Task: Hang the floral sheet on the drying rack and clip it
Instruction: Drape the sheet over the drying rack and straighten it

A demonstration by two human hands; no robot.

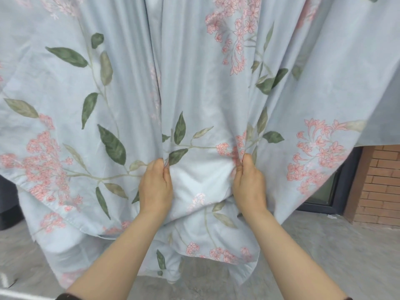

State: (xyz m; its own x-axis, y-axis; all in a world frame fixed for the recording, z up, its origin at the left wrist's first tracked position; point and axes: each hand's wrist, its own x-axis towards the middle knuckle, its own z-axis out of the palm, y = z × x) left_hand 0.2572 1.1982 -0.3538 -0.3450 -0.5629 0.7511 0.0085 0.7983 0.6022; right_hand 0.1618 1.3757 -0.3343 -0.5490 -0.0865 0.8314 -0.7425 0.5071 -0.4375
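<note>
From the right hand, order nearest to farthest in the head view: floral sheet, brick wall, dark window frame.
1. floral sheet: pinched by the right hand itself.
2. dark window frame: behind, to the right.
3. brick wall: far right edge.

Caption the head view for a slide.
Left hand and right hand each grip a fold of the hanging floral sheet.

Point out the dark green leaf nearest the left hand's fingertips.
The dark leaf almost touching the fingertips of the left hand, on the stem running toward the right hand. Other dark leaves on the floral sheet lie farther off.
</note>
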